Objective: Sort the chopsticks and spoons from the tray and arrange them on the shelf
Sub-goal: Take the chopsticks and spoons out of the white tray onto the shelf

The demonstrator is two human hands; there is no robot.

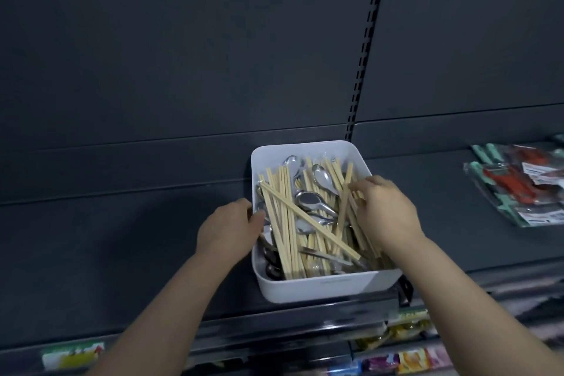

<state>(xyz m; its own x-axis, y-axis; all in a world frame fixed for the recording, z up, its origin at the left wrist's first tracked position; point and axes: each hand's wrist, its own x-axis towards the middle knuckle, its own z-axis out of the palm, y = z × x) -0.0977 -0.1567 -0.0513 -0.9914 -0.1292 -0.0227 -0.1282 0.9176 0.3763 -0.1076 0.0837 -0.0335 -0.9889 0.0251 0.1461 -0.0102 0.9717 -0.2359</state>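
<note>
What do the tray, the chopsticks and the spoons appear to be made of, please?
Tray: probably plastic, given its white, smooth, matte walls and rounded moulded corners.
Chopsticks: likely bamboo or wood, since they are pale tan and dull with no shine.
Spoons: metal, probably stainless steel, with a silvery polished surface and bright reflections.

Both our bare forearms reach forward and upward, angled toward each other. Our left hand [227,229] lies knuckles up and grips the left rim of the tray [320,287], thumb hooked over it. Our right hand [387,207], wrist bent inward, curls its fingers [358,189] down, pinching chopsticks [287,223].
</note>
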